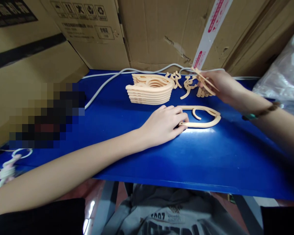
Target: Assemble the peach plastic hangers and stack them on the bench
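My left hand (163, 125) is closed on the left end of a beige plastic folding hanger (203, 125) lying on the blue tabletop (147, 163). A curved hook piece shows inside the hanger's loop. Off to the right, my right hand (221, 85) is raised a little, with thin beige plastic strips (205, 81) pinched in its fingers. Their exact kind is hard to make out. Just left of that hand lie loose beige hooks (186, 88). Behind my left hand stands a neat stack of beige hanger pieces (150, 94).
Cardboard boxes (156, 36) wall in the back and left. A white cable (105, 80) runs along the rear of the table. Clear plastic wrapping (281, 71) bulges at the right, and a knotted white cord (8, 169) hangs at the left edge. One area at left is pixelated.
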`<move>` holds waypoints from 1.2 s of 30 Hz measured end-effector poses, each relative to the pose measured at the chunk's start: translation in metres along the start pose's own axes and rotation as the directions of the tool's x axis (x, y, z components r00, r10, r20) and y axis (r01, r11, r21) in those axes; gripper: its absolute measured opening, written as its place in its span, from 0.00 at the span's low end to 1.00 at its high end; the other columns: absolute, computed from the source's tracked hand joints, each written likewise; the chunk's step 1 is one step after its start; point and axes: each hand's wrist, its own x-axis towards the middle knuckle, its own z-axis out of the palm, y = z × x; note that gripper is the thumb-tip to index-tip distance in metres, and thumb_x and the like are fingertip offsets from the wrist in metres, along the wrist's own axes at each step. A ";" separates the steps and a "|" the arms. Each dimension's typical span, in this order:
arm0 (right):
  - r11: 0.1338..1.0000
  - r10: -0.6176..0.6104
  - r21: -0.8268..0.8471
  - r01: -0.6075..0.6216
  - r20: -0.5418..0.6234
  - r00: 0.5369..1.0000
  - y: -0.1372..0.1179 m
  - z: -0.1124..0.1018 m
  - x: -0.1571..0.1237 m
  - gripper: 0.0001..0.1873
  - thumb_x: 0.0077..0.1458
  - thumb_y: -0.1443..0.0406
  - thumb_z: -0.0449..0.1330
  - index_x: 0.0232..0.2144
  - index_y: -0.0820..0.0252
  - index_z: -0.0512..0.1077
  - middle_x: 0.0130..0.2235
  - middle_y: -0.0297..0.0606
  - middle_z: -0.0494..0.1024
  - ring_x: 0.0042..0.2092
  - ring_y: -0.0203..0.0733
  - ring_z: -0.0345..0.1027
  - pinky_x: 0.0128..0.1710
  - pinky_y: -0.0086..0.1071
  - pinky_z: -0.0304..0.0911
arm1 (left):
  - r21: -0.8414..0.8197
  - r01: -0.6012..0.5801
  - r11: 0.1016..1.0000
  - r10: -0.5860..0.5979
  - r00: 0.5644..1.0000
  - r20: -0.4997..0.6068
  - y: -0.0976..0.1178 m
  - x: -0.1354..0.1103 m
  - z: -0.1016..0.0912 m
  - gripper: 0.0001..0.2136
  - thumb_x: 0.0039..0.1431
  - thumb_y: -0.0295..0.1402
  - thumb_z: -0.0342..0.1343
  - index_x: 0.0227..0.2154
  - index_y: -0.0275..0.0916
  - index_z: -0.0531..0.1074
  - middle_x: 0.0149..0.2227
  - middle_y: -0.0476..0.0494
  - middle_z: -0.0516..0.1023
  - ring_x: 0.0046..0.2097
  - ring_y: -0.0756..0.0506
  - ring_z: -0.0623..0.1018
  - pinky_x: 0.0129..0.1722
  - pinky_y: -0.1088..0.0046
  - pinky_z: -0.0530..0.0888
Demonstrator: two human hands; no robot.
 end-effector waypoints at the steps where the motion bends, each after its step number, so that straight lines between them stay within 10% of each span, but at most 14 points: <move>1: 0.997 0.037 0.061 -0.037 0.005 0.999 0.004 -0.006 -0.011 0.11 0.66 0.68 0.51 0.31 0.61 0.69 0.27 0.33 0.68 0.26 0.30 0.58 0.25 0.25 0.56 | 0.007 -0.019 1.000 0.019 1.000 0.009 -0.001 0.000 -0.001 0.10 0.71 0.34 0.51 0.43 0.38 0.77 0.44 0.45 0.78 0.46 0.43 0.76 0.44 0.66 0.66; 8: 0.917 0.187 0.342 -0.204 0.082 0.979 0.020 -0.028 -0.059 0.13 0.68 0.59 0.50 0.31 0.56 0.67 0.20 0.28 0.56 0.21 0.32 0.45 0.20 0.28 0.45 | -0.010 -0.076 0.997 0.076 0.986 0.149 0.000 0.006 -0.019 0.07 0.70 0.32 0.52 0.41 0.37 0.75 0.43 0.45 0.78 0.44 0.45 0.75 0.41 0.71 0.67; 16: 0.972 -0.015 0.236 -0.002 0.070 0.997 0.022 -0.018 -0.072 0.18 0.62 0.55 0.61 0.25 0.58 0.70 0.19 0.29 0.59 0.23 0.32 0.49 0.23 0.29 0.48 | -0.056 -0.002 0.998 0.017 0.965 0.261 -0.002 0.007 -0.033 0.05 0.69 0.31 0.55 0.42 0.39 0.74 0.42 0.47 0.77 0.42 0.47 0.76 0.37 0.72 0.65; 36: 0.975 -0.082 0.214 0.063 0.083 0.993 0.003 -0.008 -0.107 0.11 0.56 0.52 0.65 0.29 0.50 0.77 0.20 0.31 0.69 0.21 0.35 0.57 0.20 0.30 0.53 | -0.274 0.032 0.961 -0.006 0.996 0.093 0.003 -0.010 -0.008 0.08 0.69 0.35 0.57 0.45 0.40 0.77 0.43 0.47 0.79 0.45 0.47 0.73 0.45 0.71 0.70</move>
